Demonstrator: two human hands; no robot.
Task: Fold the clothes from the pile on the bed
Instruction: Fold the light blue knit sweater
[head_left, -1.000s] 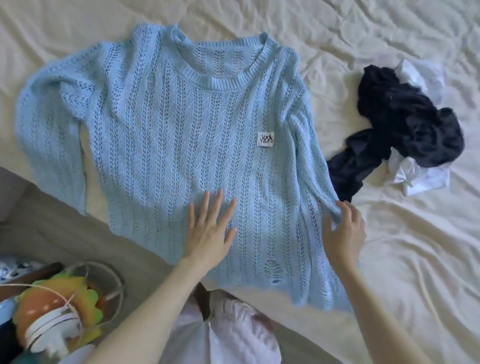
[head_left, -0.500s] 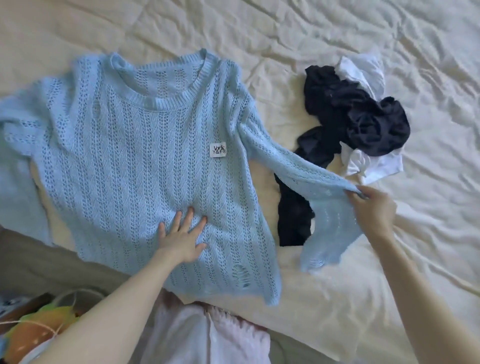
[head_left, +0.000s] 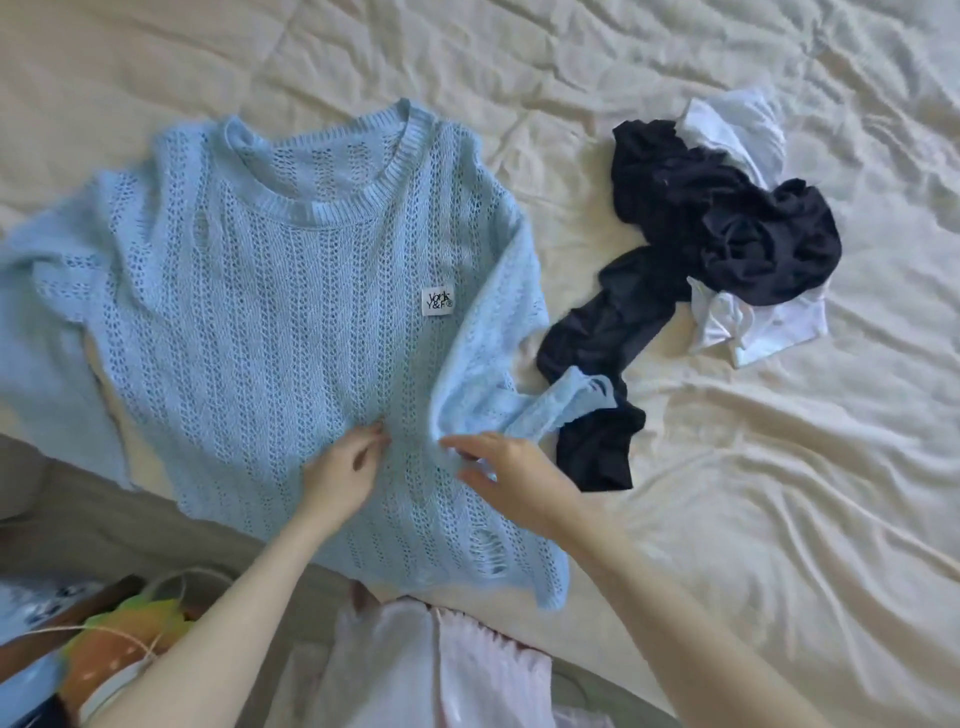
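Two hands on blue sweater (head_left: 270, 322), left hand (head_left: 340, 470) pinching knit, right hand (head_left: 511, 475) grasping sleeve (head_left: 488, 374)

Blue sweater (head_left: 270, 332) lies flat on the bed (head_left: 779, 519); both hands, left (head_left: 340, 475) and right (head_left: 511, 478), hold its lower front; dark clothes (head_left: 717, 228) lie beside it.

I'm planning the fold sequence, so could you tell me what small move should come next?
Probably lay the sleeve end flat across the blue sweater: it is bunched and draped over the navy garment, beside the right hand.
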